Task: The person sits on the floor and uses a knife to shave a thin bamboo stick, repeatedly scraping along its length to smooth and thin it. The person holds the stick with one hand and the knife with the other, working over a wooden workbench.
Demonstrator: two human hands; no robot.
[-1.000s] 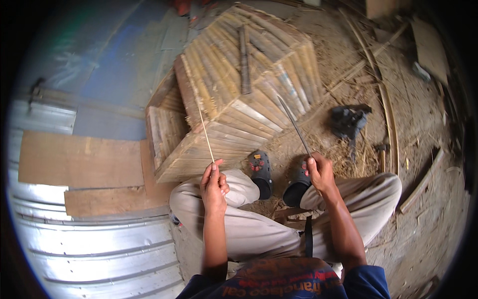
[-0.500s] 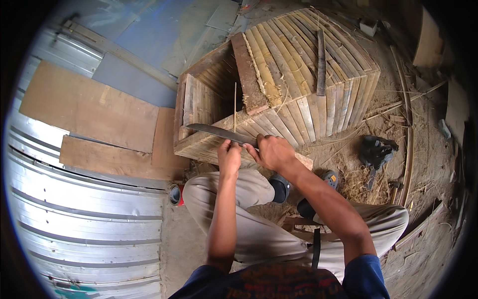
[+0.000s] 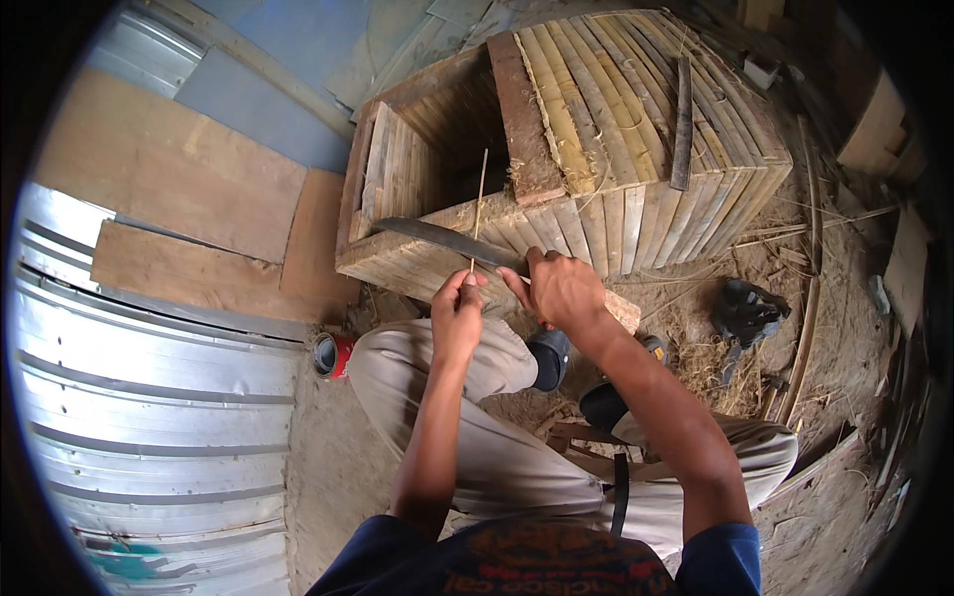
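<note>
My left hand point(image 3: 458, 310) pinches the lower end of a thin bamboo stick point(image 3: 478, 204) that stands nearly upright. My right hand point(image 3: 561, 291) grips the handle of a long dark knife point(image 3: 442, 238), whose blade lies across the stick and points left. Both hands are just in front of a bamboo-slat box point(image 3: 636, 149) with an open dark cavity on its left side. I sit on the ground with my knees bent under my arms.
A second dark blade point(image 3: 682, 124) lies on top of the box. A small red can point(image 3: 331, 355) stands by my left leg. Corrugated metal sheets point(image 3: 159, 397) and wooden boards point(image 3: 169, 189) lie left. A dark tool point(image 3: 745, 313) and bamboo strips lie right on the dirt.
My view has shifted and drawn closer. The knife blade has slid slightly down the stick toward my left hand. Both hands keep their hold.
</note>
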